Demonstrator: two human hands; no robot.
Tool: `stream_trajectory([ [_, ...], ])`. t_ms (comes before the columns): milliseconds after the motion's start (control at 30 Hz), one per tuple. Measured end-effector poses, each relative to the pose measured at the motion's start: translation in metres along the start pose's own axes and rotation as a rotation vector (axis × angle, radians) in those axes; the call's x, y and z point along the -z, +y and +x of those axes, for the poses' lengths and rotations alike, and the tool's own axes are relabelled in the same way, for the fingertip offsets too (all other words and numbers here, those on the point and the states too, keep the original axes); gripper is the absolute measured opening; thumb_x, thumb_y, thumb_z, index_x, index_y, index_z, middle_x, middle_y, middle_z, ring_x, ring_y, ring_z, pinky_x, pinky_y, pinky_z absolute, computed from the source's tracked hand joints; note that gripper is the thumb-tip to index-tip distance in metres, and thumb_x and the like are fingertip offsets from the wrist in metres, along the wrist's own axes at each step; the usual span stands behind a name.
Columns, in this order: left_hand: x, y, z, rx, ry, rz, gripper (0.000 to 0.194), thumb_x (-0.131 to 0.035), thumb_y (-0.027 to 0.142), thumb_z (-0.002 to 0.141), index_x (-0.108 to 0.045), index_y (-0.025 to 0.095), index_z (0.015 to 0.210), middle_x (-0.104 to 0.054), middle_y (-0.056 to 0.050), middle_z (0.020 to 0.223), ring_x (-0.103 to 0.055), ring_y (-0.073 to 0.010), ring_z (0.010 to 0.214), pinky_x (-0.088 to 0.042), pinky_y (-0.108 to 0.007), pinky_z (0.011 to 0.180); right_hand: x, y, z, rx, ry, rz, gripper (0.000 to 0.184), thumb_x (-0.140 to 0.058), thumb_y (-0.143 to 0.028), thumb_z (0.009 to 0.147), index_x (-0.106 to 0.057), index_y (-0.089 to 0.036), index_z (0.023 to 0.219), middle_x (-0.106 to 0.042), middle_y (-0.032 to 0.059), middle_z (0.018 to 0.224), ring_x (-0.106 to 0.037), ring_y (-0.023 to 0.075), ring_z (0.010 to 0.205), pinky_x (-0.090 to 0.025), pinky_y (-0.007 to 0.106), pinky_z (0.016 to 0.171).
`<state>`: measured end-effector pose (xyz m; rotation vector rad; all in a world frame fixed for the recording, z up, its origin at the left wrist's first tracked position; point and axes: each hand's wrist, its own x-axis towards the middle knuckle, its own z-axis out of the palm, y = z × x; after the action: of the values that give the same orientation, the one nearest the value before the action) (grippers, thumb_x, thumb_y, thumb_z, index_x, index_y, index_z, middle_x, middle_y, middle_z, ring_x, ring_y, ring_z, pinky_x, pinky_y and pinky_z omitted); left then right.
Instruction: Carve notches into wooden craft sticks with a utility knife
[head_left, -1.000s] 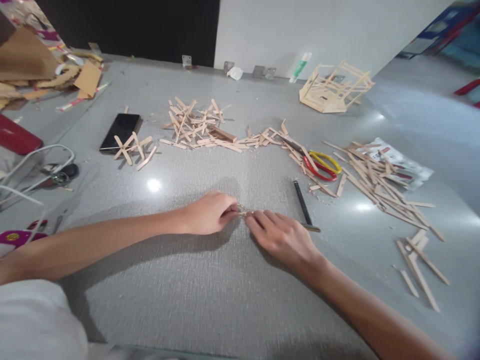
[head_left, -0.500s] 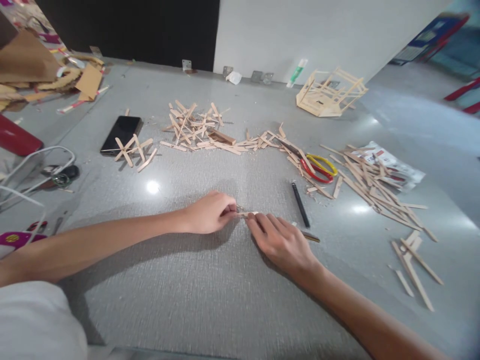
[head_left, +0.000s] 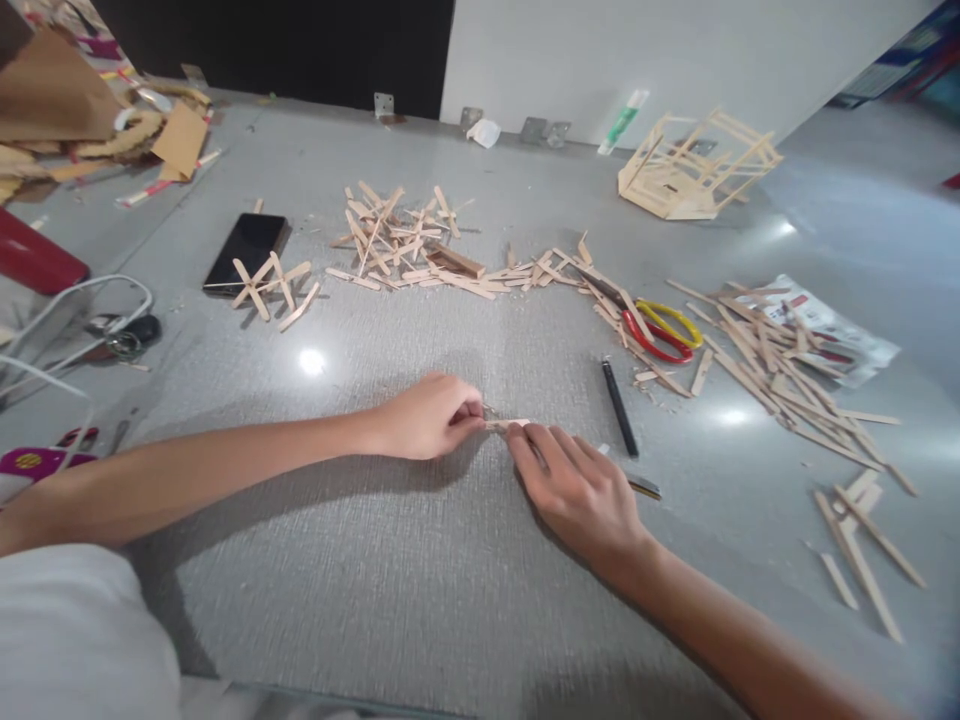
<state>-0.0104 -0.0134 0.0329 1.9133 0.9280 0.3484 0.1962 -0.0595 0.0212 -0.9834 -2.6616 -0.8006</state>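
Between my hands is a short piece of thin wooden craft stick (head_left: 504, 425), low over the grey table. My left hand (head_left: 435, 416) is closed, thumb and fingertips pinching the stick's left end. The bent fingers of my right hand (head_left: 583, 492) press together on its right end, hiding much of it. Beyond the right hand, a dark, gold-edged tool (head_left: 643, 487) sticks out; I cannot tell whether the hand touches it. A black pen-like tool (head_left: 619, 408) lies a little farther off. Tiny wood scraps lie beside the left fingertips.
A pile of craft sticks (head_left: 405, 240) spreads across the back, with red-and-yellow-handled scissors (head_left: 660, 330) at its right. More sticks (head_left: 787, 370) overlap a plastic packet (head_left: 840, 330). A stick frame (head_left: 697, 170) stands near the wall. At left are a phone (head_left: 247, 252) and white cable (head_left: 112, 285).
The whole view has shifted, so the things on the table appear farther right and slightly higher. Both hands keep nearly the same hold on the stick.
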Motion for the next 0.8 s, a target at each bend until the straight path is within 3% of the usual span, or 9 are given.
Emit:
stream_trajectory([
  [133, 0.0007, -0.0012, 0.0009, 0.075, -0.026, -0.072, 0.025, -0.049, 0.024, 0.095, -0.055, 0.014, 0.072, -0.059, 0.0, 0.051, -0.056, -0.0099, 0.039, -0.04, -0.019, 0.043, 0.0009, 0.0001, -0.0006, -0.012, 0.013, -0.018, 0.019, -0.048, -0.005, 0.091, -0.066, -0.011, 0.088, -0.063, 0.0047, 0.071, -0.05, 0.0137, 0.062, -0.034, 0.029, 0.058],
  [367, 0.0014, -0.0026, 0.0011, 0.076, -0.028, -0.09, 0.025, -0.05, 0.024, 0.094, -0.056, 0.013, 0.073, -0.061, 0.0, 0.052, -0.058, -0.0096, 0.039, -0.043, -0.019, 0.043, 0.0025, 0.0013, -0.0037, -0.067, 0.041, -0.085, 0.012, -0.055, -0.007, 0.09, -0.065, -0.011, 0.083, -0.063, 0.0034, 0.068, -0.05, 0.0119, 0.058, -0.032, 0.029, 0.055],
  [800, 0.0004, -0.0076, 0.0003, 0.053, -0.047, -0.093, 0.027, -0.048, 0.029, 0.096, -0.057, 0.013, 0.076, -0.061, 0.0, 0.054, -0.058, -0.0101, 0.04, -0.043, -0.02, 0.043, -0.0057, 0.005, -0.0068, -0.062, 0.042, 0.115, 0.016, -0.05, -0.008, 0.093, -0.065, -0.011, 0.093, -0.067, 0.0043, 0.074, -0.057, 0.0135, 0.066, -0.036, 0.028, 0.058],
])
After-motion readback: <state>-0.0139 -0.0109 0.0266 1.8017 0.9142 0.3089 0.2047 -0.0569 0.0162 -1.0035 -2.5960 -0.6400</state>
